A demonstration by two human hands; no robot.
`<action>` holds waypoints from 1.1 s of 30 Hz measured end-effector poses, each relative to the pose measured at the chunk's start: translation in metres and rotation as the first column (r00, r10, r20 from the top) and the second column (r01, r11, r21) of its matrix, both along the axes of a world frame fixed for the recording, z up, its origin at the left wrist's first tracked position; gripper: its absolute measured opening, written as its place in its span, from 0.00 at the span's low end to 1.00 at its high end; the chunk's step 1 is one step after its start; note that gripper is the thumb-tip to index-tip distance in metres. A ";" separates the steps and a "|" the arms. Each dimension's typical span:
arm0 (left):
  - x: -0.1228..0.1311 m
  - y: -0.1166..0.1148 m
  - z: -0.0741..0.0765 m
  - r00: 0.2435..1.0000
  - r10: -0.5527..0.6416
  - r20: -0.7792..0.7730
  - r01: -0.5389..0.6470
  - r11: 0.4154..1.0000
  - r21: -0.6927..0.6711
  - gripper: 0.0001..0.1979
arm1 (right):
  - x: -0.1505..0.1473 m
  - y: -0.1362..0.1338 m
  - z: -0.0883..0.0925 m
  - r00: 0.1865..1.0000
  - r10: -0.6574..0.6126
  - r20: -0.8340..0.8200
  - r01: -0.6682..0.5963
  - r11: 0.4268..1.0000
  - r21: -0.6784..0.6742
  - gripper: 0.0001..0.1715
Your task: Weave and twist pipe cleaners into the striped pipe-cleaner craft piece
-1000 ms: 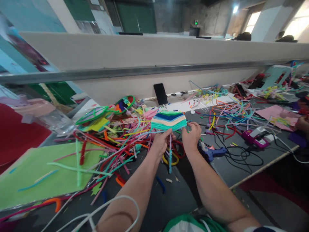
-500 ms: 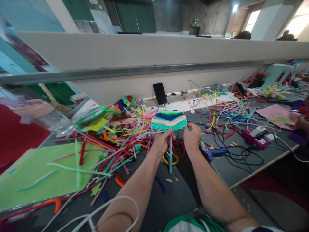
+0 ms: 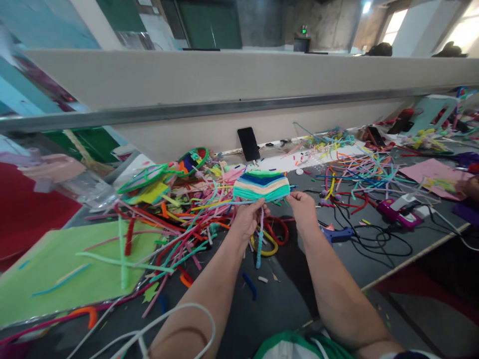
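Both my hands hold up a fan-shaped piece woven of pipe cleaners (image 3: 262,185), striped teal, cream, blue and green. My left hand (image 3: 247,219) pinches its lower left edge, where a twisted blue and pink stem (image 3: 260,239) hangs down. At its lower right corner my right hand (image 3: 302,212) is closed in a pinch. The piece is lifted above a dark table (image 3: 269,309) strewn with loose pipe cleaners (image 3: 179,219).
A green sheet (image 3: 63,269) lies at the left. A black phone (image 3: 248,144) leans on the partition behind. A blue glue gun (image 3: 339,233), a pink glue gun (image 3: 398,212) and black cables (image 3: 374,244) lie at the right. A pink sheet (image 3: 430,174) and another person's hand (image 3: 472,187) are at the far right.
My hands and the woven piece have barely shifted; the right hand moved slightly right along the bottom edge.
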State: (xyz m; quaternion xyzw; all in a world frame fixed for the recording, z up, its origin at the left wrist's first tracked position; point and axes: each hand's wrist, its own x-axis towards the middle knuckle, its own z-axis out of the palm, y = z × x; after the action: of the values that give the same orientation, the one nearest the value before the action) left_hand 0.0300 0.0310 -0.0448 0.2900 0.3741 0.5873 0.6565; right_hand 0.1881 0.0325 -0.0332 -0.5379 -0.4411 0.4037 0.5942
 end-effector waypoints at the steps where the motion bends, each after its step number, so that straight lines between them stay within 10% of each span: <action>1: -0.003 0.001 0.000 1.000 -0.009 -0.002 0.009 1.000 -0.007 0.14 | 0.002 0.000 0.002 0.999 0.044 -0.024 -0.044 0.999 -0.010 0.12; 18: -0.018 0.005 0.006 0.994 -0.107 0.037 0.111 0.984 -0.139 0.09 | 0.009 -0.007 0.015 0.706 0.437 -0.557 -0.564 0.823 -0.070 0.20; 33: -0.018 0.006 0.001 0.999 -0.032 -0.036 0.030 0.998 -0.056 0.14 | 0.008 -0.004 0.013 0.868 0.214 -0.448 -0.337 0.917 -0.215 0.21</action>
State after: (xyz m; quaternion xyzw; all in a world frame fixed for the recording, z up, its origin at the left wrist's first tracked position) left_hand 0.0122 0.0373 -0.0440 0.2882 0.3980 0.5609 0.6663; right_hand 0.1965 0.0289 -0.0199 -0.4506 -0.3143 0.6494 0.5258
